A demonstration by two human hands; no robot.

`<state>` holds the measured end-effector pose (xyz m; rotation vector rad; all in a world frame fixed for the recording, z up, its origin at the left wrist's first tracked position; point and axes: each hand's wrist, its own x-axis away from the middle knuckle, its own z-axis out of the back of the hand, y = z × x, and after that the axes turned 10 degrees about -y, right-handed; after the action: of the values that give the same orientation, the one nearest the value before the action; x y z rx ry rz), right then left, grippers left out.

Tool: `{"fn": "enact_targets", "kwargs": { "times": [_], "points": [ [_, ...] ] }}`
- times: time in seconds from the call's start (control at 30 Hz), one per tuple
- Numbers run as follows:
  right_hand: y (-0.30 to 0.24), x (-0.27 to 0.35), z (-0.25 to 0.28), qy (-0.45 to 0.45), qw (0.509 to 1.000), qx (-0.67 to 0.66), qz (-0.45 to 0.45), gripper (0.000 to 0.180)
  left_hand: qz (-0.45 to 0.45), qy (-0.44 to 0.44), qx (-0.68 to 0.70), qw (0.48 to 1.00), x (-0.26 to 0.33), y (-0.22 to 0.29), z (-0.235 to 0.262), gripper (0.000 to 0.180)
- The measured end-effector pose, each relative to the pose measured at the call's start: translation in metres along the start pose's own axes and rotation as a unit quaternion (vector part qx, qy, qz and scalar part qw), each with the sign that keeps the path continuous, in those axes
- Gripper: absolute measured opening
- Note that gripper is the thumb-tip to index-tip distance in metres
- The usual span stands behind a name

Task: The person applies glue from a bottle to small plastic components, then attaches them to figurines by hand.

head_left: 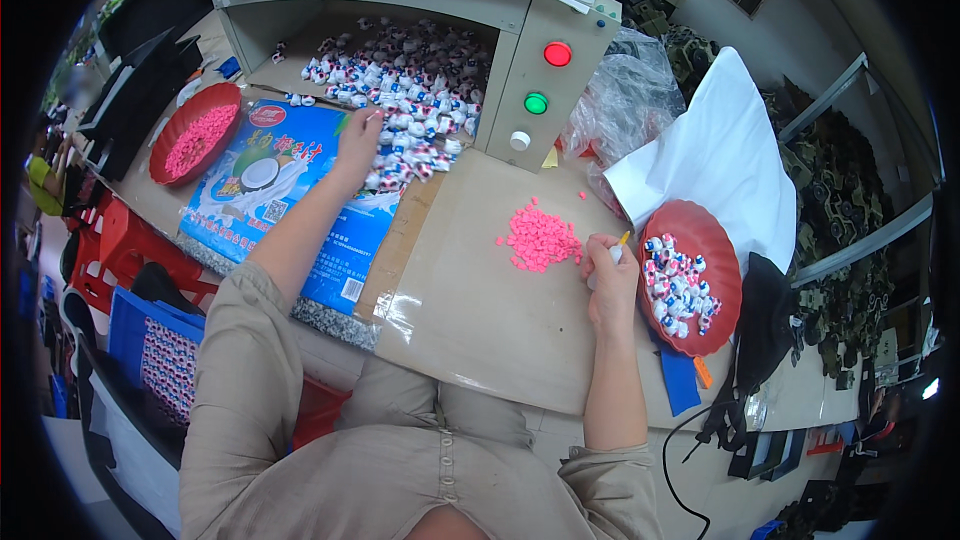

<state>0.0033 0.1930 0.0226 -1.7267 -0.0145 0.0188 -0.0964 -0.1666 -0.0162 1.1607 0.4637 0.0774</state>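
Observation:
My left hand (359,148) is at the near edge of a heap of small white, blue and pink figurines (420,105). Its fingers are drawn together, and whatever they may hold is too small to make out. The heap spills from a grey box-shaped machine (515,90) onto a flattened blue printed carton (290,175). My right hand (613,290) is closed round a small white bottle with a yellow tip (617,249). Just left of it lies a loose pile of small pink pieces (540,238). A red bowl (732,285) holding several figurines stands to its right.
Another red bowl (163,172) with pink pieces sits at the left. The machine carries a red, a green and a white button. White cloth (715,150) and clear plastic (630,90) lie behind the right bowl. Red stools (135,250) stand left of the table; a black cable hangs at right.

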Motion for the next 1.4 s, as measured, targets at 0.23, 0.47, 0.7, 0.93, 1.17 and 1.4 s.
{"fn": "enact_targets", "kwargs": {
  "times": [0.23, 0.47, 0.7, 0.93, 1.17, 1.4],
  "points": [
    [-0.004, 0.002, 0.003, 0.018, 1.000, 0.008, 0.014, 0.013, -0.025, 0.019, 0.010, 0.999, 0.039, 0.036, -0.070, 0.026],
    [-0.005, 0.006, -0.003, -0.006, 1.000, 0.019, 0.006, 0.016, 0.009, -0.025, 0.106, 0.994, 0.055, 0.056, -0.087, 0.031],
    [0.004, 0.002, 0.006, -0.006, 0.998, -0.059, -0.004, 0.026, 0.202, -0.167, 0.487, 0.833, 0.095, 0.119, -0.024, 0.028],
    [-0.014, 0.011, -0.005, -0.060, 0.997, -0.022, -0.044, 0.032, -0.130, -0.388, -0.008, 0.912, 0.131, 0.120, -0.047, 0.029],
    [-0.008, 0.006, 0.002, -0.123, 0.979, -0.157, -0.052, 0.030, -0.277, -0.440, -0.269, 0.811, 0.125, 0.107, -0.072, 0.033],
    [0.000, 0.003, 0.007, -0.062, 0.989, -0.136, 0.008, 0.025, -0.223, -0.523, -0.267, 0.778, 0.132, 0.130, -0.066, 0.034]
  ]
}}
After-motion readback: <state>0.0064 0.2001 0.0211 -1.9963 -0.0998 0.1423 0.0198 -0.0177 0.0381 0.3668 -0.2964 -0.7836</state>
